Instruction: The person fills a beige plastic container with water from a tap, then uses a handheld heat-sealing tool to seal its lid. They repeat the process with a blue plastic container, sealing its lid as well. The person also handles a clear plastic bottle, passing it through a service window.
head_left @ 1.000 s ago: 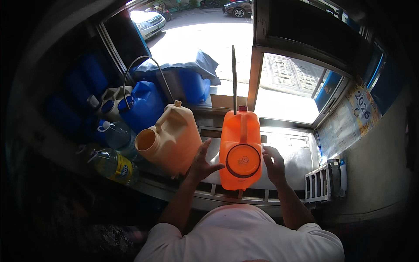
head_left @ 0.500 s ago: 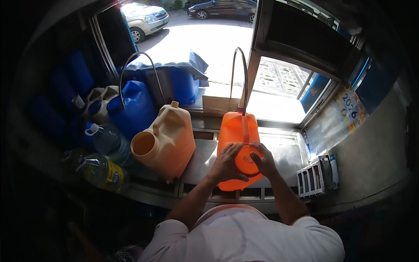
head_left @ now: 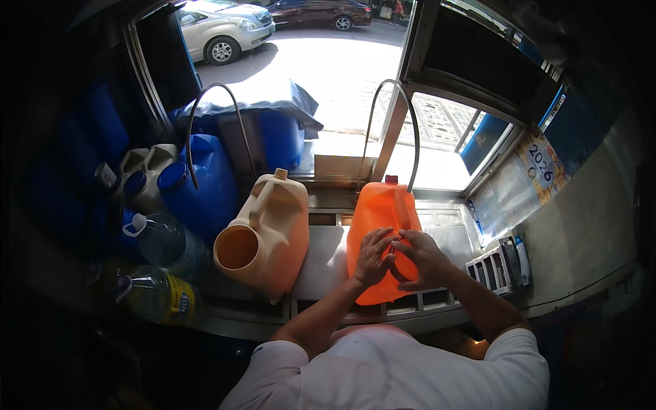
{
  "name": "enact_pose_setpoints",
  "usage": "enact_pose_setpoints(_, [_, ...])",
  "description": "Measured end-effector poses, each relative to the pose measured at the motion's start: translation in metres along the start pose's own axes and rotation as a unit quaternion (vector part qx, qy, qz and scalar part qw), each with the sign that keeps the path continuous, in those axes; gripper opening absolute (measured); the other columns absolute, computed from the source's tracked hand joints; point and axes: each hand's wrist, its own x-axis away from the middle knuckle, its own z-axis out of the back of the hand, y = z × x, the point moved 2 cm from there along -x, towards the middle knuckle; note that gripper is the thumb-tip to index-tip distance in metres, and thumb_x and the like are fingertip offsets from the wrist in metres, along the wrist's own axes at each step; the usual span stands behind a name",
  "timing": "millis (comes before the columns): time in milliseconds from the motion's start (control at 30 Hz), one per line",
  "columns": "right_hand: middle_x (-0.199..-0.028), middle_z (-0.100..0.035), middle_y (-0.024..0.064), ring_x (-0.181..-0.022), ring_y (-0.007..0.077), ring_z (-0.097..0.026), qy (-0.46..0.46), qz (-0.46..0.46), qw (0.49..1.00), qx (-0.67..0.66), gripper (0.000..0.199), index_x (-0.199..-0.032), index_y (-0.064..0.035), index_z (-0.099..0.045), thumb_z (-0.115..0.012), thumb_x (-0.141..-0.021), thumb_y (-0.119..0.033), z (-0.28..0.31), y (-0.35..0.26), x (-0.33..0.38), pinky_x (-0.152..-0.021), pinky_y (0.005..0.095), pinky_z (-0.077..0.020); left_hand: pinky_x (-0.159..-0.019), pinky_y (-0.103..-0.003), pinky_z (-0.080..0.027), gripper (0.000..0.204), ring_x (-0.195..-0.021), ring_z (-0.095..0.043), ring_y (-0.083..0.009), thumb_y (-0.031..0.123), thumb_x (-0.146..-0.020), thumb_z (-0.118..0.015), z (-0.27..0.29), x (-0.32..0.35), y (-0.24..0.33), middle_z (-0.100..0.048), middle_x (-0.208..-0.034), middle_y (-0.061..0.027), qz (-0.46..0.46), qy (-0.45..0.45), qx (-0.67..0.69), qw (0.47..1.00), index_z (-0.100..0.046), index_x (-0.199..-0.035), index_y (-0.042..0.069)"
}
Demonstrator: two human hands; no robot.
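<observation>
- Steel counter under a window, with a sunlit street and parked cars beyond.
- Orange jug stands on the counter's grated part, straight in front of the person, below a curved metal spout.
- Left hand lies on the jug's near face, fingers bent and loosely spread, pressed to where the cap would sit; the cap itself is hidden under the hands.
- Right hand meets it from the other side, fingers curled inward, tips touching the left hand's. Both hands close on that same spot of the jug.
- Tan jug stands just left of the orange one, its wide mouth uncapped and facing the camera; I cannot tell what is inside.
- Second spout arches above it.
- Blue jug sits behind, capped.
- Two clear bottles lie at far left, one with yellowish liquid.
- White rack sits at the right.
</observation>
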Motion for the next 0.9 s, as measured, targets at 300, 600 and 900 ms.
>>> enact_pose_setpoints(300, [-0.146,-0.041,0.023,-0.14,0.0429,-0.037,0.062,-0.098,0.993,-0.013,0.092,-0.144,-0.013,-0.047,-0.082,-0.066,-0.046,-0.006,-0.017,-0.002,-0.115,0.0565,-0.0277,-0.117,-0.051,-0.024,0.07,-0.136,-0.043,-0.037,0.067,-0.096,-0.042,0.003,-0.002,0.001,-0.053,-0.143,-0.0157,0.009,-0.01,-0.007,1.0,-0.064,-0.128,0.009])
enact_pose_setpoints(600, [-0.146,-0.042,0.0239,-0.139,0.0435,-0.039,0.075,-0.123,0.99,-0.006,0.092,-0.145,-0.0112,-0.046,-0.081,-0.069,-0.048,-0.01,-0.02,-0.001,-0.113,0.0556,-0.0297,-0.117,-0.051,-0.023,0.071,-0.136,-0.044,-0.0381,0.068,-0.095,-0.042,0.007,-0.003,0.004,-0.053,-0.143,-0.0161,0.005,-0.01,0.001,1.0,-0.063,-0.129,0.009])
enact_pose_setpoints(900, [-0.148,-0.045,0.0242,-0.134,0.0412,-0.048,0.141,-0.348,0.922,-0.096,0.083,-0.151,-0.0034,-0.031,-0.07,-0.088,-0.041,-0.035,0.042,-0.077,-0.11,0.0489,-0.0411,-0.12,-0.051,-0.023,0.08,-0.144,-0.035,-0.0405,0.072,-0.094,-0.047,0.024,0.063,-0.024,-0.038,-0.154,-0.0217,0.077,0.019,-0.036,0.996,-0.051,-0.144,0.01])
